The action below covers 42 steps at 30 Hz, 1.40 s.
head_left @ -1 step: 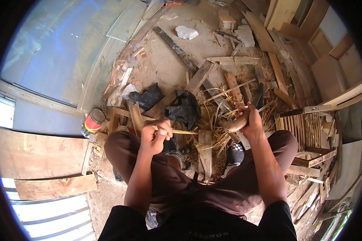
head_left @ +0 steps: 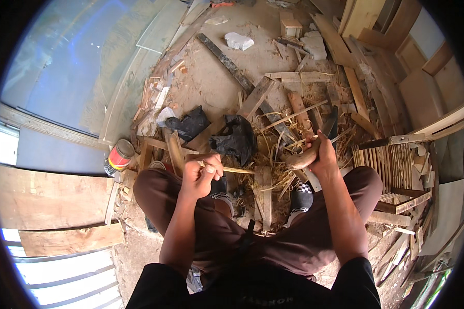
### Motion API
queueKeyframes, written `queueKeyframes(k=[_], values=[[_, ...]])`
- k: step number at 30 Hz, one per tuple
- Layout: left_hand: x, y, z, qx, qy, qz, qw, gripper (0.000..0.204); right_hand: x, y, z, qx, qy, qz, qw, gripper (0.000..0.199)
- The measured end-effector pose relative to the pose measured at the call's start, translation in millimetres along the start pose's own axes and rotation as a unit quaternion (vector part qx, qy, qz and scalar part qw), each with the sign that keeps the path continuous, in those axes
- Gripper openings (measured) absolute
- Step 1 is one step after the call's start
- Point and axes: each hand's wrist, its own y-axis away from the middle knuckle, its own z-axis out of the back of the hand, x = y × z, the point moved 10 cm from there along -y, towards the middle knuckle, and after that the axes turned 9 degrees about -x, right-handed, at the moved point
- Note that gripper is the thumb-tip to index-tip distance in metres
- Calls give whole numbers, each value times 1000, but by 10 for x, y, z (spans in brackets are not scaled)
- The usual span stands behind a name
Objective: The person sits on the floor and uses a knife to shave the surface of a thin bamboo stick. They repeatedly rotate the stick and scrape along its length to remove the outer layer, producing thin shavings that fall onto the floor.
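Observation:
My left hand is closed round a thin bamboo-like strip, which points right toward an upright-looking wooden block between my feet. In my right hand is a thick, curved wooden handle, its rounded end toward the strip. A dark, flat blade shows just beyond that fist and appears to belong to the handle; the join is hidden by my fingers. The two hands are apart. Pale curled shavings lie between and beyond them.
Black plastic bags lie ahead of my left hand. A red and black can stands at the left. Planks and offcuts litter the ground ahead, with a white chunk farther off. A slatted wooden frame is beside my right knee.

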Motion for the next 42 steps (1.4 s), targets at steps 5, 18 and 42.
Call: queueKeyframes(k=[5,18,42], values=[[193,-1,-125,44,-33,31,998,42,35,-6,-52,13,-10,9,1000,23],[173,135,-156,1,-240,14,971,51,-490,315,192,58,323,1,945,27],[418,481,-32,-198,67,149,967,56,-1492,1112,181,211,510,261,792,43]])
